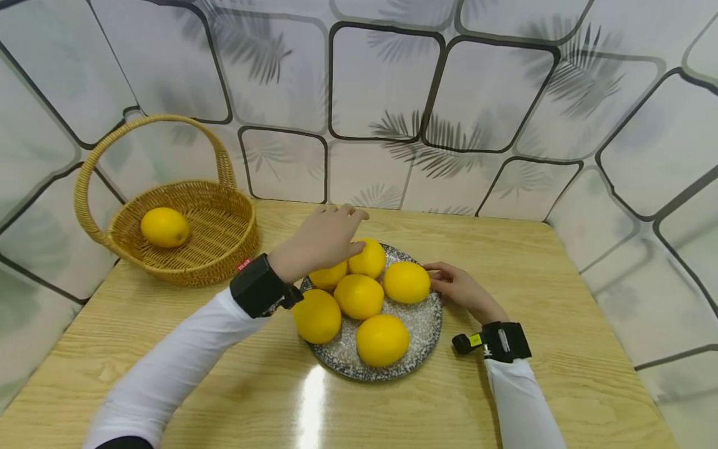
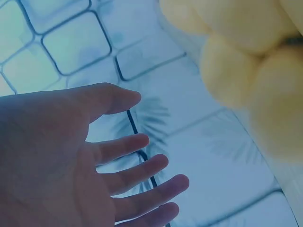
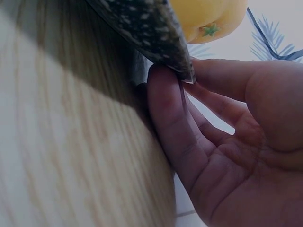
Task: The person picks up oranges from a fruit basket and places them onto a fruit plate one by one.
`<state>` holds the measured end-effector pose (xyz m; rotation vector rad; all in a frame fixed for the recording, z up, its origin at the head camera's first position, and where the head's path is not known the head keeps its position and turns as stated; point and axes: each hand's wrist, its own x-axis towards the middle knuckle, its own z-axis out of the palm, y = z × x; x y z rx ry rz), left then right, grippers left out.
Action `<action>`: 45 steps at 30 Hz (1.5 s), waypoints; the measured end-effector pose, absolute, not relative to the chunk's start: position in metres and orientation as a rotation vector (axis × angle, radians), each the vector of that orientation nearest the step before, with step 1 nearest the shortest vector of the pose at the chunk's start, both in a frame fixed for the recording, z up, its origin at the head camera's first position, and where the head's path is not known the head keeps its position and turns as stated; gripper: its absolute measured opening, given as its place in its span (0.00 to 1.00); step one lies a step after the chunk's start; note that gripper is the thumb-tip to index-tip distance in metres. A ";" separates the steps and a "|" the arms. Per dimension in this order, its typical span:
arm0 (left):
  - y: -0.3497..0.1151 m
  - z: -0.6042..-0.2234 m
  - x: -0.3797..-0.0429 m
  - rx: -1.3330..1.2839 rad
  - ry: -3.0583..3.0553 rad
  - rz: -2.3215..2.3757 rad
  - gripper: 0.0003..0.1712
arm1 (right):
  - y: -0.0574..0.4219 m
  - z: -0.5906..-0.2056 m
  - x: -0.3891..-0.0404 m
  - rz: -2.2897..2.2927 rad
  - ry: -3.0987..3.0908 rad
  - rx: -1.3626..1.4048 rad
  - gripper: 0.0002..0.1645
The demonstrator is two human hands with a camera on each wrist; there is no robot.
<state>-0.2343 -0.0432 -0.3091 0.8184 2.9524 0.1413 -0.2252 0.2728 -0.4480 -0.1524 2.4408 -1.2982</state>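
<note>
A speckled grey plate (image 1: 424,324) with a dark rim bears several yellow lemons (image 1: 382,340). My left hand (image 1: 322,240) hovers over the plate's far left side, fingers apart and relaxed, holding nothing. In the left wrist view, blurred lemons (image 2: 279,104) lie off to the right of that hand's spread fingers. At the plate's right edge, my right hand (image 1: 461,290) grips the rim. The right wrist view has its digits on both sides of the plate's rim (image 3: 161,38), close under a lemon (image 3: 213,16) with a green stem end.
Back left on the wooden table (image 1: 235,386) stands a wicker basket (image 1: 196,274) with a tall arched handle. One lemon (image 1: 165,227) lies inside it. Patterned tile-look panels (image 1: 387,81) rise behind the table and along both sides.
</note>
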 end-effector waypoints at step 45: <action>-0.263 -0.316 -0.287 0.281 2.926 0.339 0.38 | 0.272 -0.454 -0.225 -1.327 2.430 -0.121 0.30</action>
